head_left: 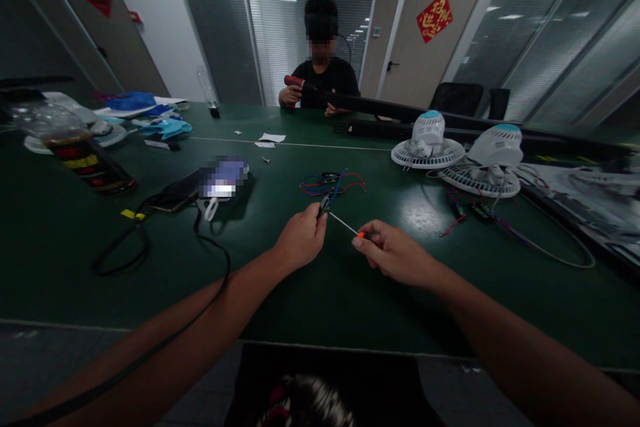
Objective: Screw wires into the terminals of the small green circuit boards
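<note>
My left hand [303, 237] is closed in a pinch on a small dark connector [325, 202] at the end of a bundle of red, blue and black wires [333, 183] lying on the green table [150, 267]. In my right hand [393, 255], fingers closed, is a thin screwdriver [346, 225] with an orange handle. Its metal shaft points up-left, with the tip at the connector in my left hand. The two hands are a short way apart above the table's middle.
Two small white fans [427, 140] [493, 157] lie at the right with loose wires. A phone and black cable [173, 199] lie at the left, beside a bottle [75, 147]. Across the table sits another person [323, 73] holding a red tool. Paper scraps [270, 140] lie mid-table.
</note>
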Available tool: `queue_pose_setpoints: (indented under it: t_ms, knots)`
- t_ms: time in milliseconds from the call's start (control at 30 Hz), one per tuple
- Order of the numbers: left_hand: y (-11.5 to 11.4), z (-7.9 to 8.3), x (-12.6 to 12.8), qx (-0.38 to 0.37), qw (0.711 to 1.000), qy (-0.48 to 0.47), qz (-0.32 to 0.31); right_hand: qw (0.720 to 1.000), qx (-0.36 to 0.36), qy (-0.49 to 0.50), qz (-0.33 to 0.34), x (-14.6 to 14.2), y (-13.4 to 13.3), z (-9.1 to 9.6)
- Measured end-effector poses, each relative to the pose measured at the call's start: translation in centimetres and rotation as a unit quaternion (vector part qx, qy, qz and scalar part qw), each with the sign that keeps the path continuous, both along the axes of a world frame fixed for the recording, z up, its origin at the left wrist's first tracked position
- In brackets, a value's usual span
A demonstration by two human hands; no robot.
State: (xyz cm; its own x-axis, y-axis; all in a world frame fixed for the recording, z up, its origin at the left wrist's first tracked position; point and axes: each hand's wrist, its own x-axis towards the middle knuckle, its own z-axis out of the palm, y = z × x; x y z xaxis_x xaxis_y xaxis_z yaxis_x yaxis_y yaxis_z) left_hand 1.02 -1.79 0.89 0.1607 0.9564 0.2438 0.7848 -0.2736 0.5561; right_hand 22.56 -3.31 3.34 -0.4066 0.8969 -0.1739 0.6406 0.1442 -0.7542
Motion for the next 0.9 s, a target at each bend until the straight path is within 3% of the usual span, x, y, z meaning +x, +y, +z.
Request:
queue_pose_setpoints:
  t_ms: [400, 733, 900]
  knots:
    - [0.1, 0.2, 0.1, -0.011, 1.0, -0.015, 0.011, 0.998, 0.011, -0.026, 0.049, -0.1, -0.5, 0.8]
    - [0.0, 0.5, 0.2, -0.024, 1.0, 0.002, 0.018, 0.999, 0.027, -0.029, 0.027, -0.2, -0.1, 0.3]
    - [-0.1, 0.6, 0.2, -0.028, 1.0, 0.004, 0.01, 1.0, -0.009, -0.005, 0.003, -0.1, 0.2, -0.3]
